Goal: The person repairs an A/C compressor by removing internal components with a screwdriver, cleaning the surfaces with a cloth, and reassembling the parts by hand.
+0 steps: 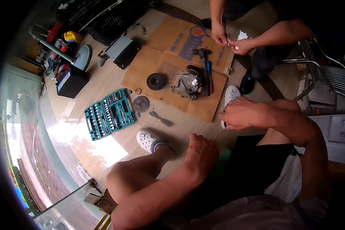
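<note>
My left hand [201, 155] is held above my lap, its fingers curled into a fist; anything inside is hidden. My right hand [241, 114] hangs forward over my right shoe [231, 93], with its fingers bent down and mostly out of sight. In front lies a flattened cardboard sheet [174, 103] bearing a silver metal machine part [184, 85] with a scrap of white on it. Beside that part are a black pulley ring [156, 81], a hammer [204, 63] and a blue-handled screwdriver [209, 68]. Another person's hands [230, 41] pinch white tissue-like material at the cardboard's far right.
An open green socket set [110, 114] lies left of a round metal disc [141, 104] and a flat-bladed tool [160, 119]. A black battery [71, 81], a bin [122, 50] and black crates [103, 28] stand farther back. A metal chair [319, 61] is at right.
</note>
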Demonstrator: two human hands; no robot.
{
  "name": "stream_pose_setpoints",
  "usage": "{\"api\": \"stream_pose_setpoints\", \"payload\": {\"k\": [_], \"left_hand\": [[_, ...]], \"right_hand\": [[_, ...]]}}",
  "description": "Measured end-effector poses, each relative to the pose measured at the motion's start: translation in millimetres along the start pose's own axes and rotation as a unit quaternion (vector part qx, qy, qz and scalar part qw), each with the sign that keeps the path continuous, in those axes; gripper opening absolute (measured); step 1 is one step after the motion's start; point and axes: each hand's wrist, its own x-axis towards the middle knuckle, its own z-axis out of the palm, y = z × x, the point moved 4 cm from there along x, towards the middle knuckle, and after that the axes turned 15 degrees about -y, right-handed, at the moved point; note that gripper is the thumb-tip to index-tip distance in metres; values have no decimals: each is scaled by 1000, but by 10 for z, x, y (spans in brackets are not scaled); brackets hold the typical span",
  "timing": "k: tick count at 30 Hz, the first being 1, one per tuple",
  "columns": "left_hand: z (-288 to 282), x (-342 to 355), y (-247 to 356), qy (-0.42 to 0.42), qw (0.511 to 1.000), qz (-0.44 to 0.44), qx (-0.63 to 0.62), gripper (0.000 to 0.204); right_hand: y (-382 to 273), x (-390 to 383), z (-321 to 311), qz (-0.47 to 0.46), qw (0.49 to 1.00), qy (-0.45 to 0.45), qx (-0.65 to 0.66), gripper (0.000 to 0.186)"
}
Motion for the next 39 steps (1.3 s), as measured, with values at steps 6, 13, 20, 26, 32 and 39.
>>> {"api": "stream_pose_setpoints", "payload": {"k": [6, 13, 20, 26, 32, 39], "left_hand": [[75, 139, 110, 20, 998, -11, 60, 12], [-218, 106, 2, 72, 996, -1, 47, 3], [-141, 20, -183, 33, 999, -20, 0, 3], [-149, 48, -167, 47, 999, -14, -4, 3], [-119, 36, -160, 53, 998, -24, 2, 2], [-78, 61, -192, 15, 999, -30, 0, 7]], "right_hand": [[113, 136, -26, -46, 998, 39, 35, 34], [348, 130, 117, -27, 998, -35, 53, 36], [157, 297, 75, -42, 998, -22, 45, 38], [84, 313, 160, -51, 997, -28, 53, 38], [-93, 388, 162, -79, 994, -50, 52, 36], [-272, 341, 41, -70, 995, -39, 60, 36]]}}
